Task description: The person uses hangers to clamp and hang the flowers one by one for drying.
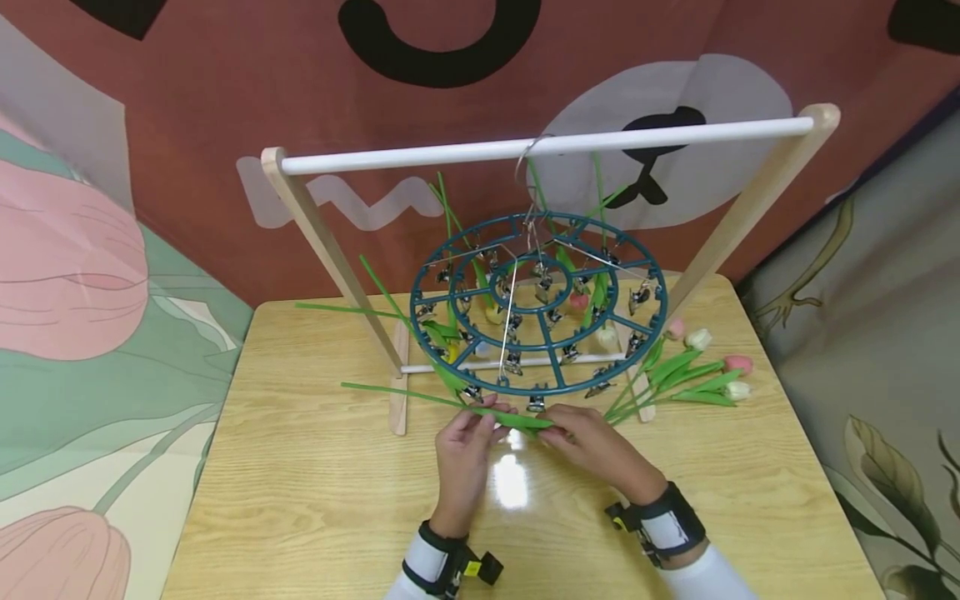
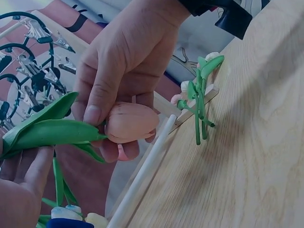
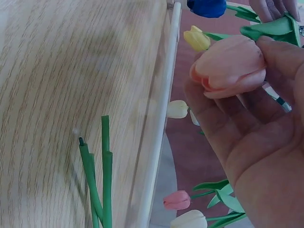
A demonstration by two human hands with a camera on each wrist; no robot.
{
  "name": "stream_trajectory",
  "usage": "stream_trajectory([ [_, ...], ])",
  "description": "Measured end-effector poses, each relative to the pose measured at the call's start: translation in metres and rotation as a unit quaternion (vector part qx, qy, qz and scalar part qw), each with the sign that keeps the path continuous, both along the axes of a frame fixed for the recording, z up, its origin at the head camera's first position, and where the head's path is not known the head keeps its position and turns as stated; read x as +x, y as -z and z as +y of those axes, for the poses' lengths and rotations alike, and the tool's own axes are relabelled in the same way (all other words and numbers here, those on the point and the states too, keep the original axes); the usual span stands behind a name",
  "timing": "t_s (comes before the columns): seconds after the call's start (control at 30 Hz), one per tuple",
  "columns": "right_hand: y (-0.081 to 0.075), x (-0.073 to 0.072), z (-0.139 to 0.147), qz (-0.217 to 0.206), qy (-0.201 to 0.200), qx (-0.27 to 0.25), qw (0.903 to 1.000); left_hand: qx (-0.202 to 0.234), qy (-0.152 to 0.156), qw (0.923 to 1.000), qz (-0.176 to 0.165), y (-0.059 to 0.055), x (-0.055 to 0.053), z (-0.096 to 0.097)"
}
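A pale pink artificial tulip (image 2: 133,122) lies sideways between both hands, below the front edge of a round dark-teal clip hanger (image 1: 540,389). My right hand (image 1: 600,450) pinches it just under the bloom, which rests against the fingers. Further along, my left hand (image 1: 461,458) holds the stem by its green leaves (image 2: 57,133), and the stem points left. Metal clips (image 1: 536,402) dangle from the hanger right above the fingers. Other tulips hang bloom-down from it, among them a yellow tulip (image 3: 197,38) and a blue tulip (image 3: 206,7).
The hanger hooks onto the white bar (image 1: 420,153) of a wooden-legged rack standing on the table (image 1: 300,500). Several loose pink and white tulips (image 1: 697,379) lie by the rack's right foot (image 1: 641,396). A printed cloth (image 1: 202,92) hangs behind.
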State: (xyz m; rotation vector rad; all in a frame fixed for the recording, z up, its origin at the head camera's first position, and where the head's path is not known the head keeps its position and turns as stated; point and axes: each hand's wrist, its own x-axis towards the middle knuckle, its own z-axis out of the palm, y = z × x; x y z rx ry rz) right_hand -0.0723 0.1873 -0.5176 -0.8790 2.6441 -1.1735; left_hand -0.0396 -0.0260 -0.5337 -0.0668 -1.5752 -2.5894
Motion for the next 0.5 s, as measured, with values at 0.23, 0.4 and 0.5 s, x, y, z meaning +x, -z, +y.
stream_trajectory([
  [0.23, -0.010, 0.004, -0.007, -0.044, 0.053, 0.042, 0.9967, -0.063, -0.040, 0.9972, 0.008, 0.002, -0.002, -0.007],
  [0.4, -0.024, 0.009, -0.021, -0.067, 0.064, 0.003, 0.9957, -0.114, -0.077, 0.9898, 0.036, 0.003, -0.003, -0.018],
  [0.5, -0.031, 0.011, -0.035, -0.066, 0.049, -0.009, 0.9965, -0.123, -0.094, 0.9869, 0.047, 0.002, -0.004, -0.024],
])
